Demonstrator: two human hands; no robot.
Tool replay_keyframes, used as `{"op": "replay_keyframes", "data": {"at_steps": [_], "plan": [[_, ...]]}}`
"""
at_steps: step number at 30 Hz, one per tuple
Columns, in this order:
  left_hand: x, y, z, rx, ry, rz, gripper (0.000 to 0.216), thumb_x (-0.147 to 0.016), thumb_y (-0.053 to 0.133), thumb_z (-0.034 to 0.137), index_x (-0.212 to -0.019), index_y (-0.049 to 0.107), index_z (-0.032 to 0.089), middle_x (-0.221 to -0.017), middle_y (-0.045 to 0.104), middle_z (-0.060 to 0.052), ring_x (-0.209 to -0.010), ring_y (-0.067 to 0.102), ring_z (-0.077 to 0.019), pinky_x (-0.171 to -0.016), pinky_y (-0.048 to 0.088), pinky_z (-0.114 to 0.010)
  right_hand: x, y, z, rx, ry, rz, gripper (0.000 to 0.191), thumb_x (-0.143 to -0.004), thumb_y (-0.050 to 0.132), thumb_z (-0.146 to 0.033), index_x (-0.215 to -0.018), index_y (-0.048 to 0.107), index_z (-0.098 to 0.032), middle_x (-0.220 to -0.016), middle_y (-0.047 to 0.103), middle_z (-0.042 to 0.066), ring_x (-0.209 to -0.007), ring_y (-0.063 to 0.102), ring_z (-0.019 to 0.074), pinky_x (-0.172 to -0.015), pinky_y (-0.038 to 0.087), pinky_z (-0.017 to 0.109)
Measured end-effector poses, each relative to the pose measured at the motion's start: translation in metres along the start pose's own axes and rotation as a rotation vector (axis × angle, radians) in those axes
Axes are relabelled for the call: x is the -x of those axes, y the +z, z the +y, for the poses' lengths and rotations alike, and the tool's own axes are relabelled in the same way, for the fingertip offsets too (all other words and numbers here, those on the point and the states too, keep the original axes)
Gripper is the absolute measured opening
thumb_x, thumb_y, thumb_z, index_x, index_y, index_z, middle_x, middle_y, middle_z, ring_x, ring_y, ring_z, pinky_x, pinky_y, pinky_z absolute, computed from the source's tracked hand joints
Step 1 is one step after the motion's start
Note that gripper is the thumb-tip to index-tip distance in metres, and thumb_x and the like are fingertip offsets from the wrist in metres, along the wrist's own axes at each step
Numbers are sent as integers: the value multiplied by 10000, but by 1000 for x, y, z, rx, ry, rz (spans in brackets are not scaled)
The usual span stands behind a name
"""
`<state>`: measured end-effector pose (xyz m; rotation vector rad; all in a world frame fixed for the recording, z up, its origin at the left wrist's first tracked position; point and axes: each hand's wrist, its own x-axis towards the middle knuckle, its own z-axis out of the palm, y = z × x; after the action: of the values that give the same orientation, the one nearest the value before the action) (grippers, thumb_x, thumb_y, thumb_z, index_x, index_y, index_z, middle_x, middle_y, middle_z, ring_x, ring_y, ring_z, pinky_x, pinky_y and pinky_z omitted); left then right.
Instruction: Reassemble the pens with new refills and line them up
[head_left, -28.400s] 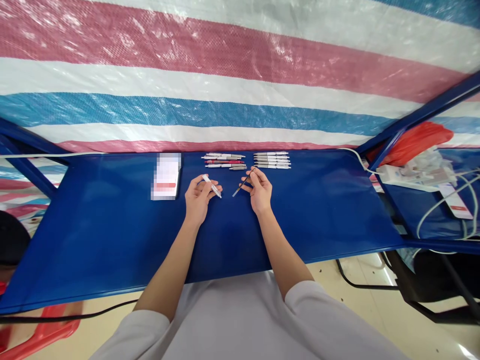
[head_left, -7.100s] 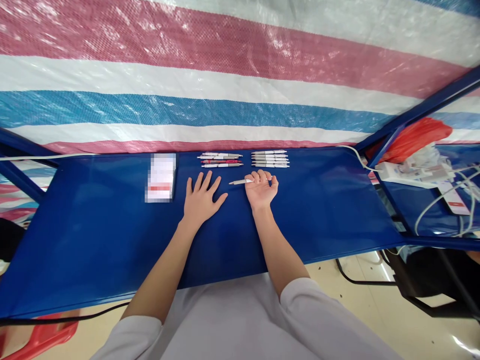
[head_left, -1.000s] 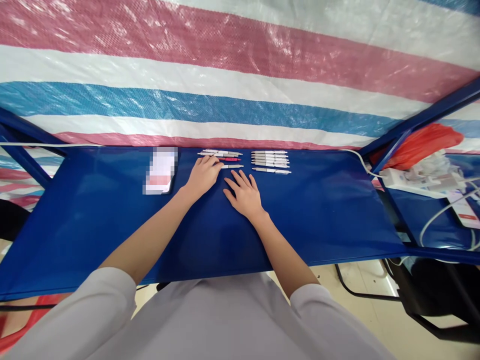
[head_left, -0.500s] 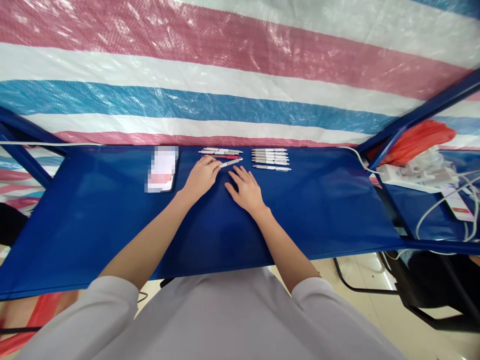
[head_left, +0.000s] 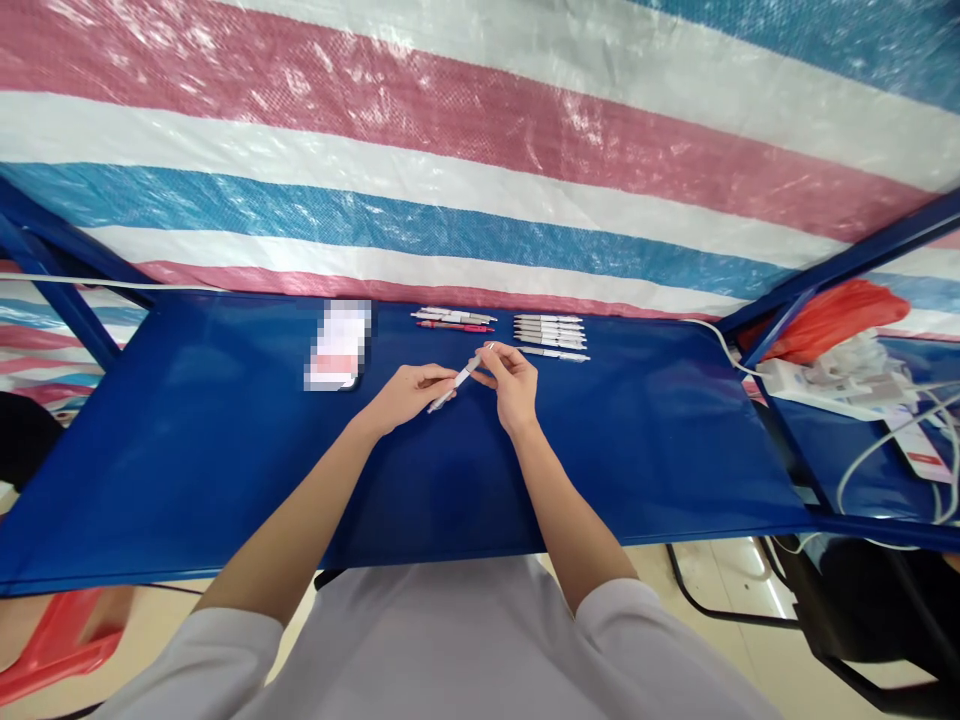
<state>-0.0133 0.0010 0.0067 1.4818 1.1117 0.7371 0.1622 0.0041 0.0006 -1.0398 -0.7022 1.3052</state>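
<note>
White-and-grey slim plastic pen (head_left: 466, 371): one, slanting between your two hands, raised end at the right fingertips, low end just past the left. Left hand (head_left: 411, 393): thumb and fingers pinching the barrel. Right hand (head_left: 516, 388): fingertips closed on the upper end.

Handling, as judged: light, stiff, smooth enough to roll or slip; small parts call for gentle force. Best hold: the barrel's middle with one hand, the end with the other.

Beyond your left hand: red slender pen (head_left: 455, 327), with a few white-and-grey pens (head_left: 454, 315) lying together past it. Beyond your right hand: a stack-like row of white pens (head_left: 550, 330), one white-and-grey pen (head_left: 553, 354) lying nearer you. Left of your left hand: flat phone with blurred-out screen (head_left: 339, 345).

Surface: glossy blue tabletop (head_left: 225, 470) beneath both hands. Room: red, white and blue striped plastic sheet (head_left: 450, 150) beyond them; far right of your right hand, crumpled red plastic bag (head_left: 840, 320) and white power strip (head_left: 802, 383).
</note>
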Motion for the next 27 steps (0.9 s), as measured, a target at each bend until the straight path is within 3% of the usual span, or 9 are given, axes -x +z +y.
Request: {"op": "replay_keyframes", "data": {"at_steps": [6, 8, 14, 21, 27], "plan": [[-1, 12, -2, -124, 71, 232, 298, -750, 738, 440, -945, 780, 218, -804, 707, -19, -656, 629, -150, -625, 513, -261, -4, 11, 13, -43, -30, 133, 317, -623, 830, -389, -817, 702, -174, -797, 722, 5, -750, 703, 153, -762, 642, 364], [-1, 14, -3, -78, 47, 248, 282, -747, 740, 429, -918, 786, 209, -755, 710, -21, -639, 638, -155, -631, 523, -271, -5, 15, 17, -60, -37, 152, 318, -619, 834, -386, -813, 704, -170, -790, 723, 7, -735, 713, 160, -771, 643, 379], [-3, 9, -3, 199, -132, 104, 335, -719, 777, 446, -879, 781, 152, -709, 742, -65, -612, 685, -182, -626, 563, -302, -7, 13, 19, -111, -39, 196, 313, -561, 870, -368, -709, 688, -161, -752, 729, 12, -653, 723, 178, -676, 655, 373], [-10, 9, -12, 351, -149, -43, 331, -741, 778, 471, -823, 766, 150, -727, 744, -76, -599, 697, -187, -617, 599, -320, -9, 10, 19, -121, -33, 219, 298, -549, 873, -352, -682, 683, -164, -746, 736, 19, -613, 722, 186, -620, 654, 369], [-11, 11, -19, 419, -157, -55, 360, -758, 766, 486, -891, 774, 151, -786, 757, -90, -661, 720, -207, -707, 629, -375, -9, 8, 22, -84, -28, 100, 276, -652, 810, -379, -831, 725, -187, -791, 758, 25, -701, 749, 198, -665, 644, 353]]}}
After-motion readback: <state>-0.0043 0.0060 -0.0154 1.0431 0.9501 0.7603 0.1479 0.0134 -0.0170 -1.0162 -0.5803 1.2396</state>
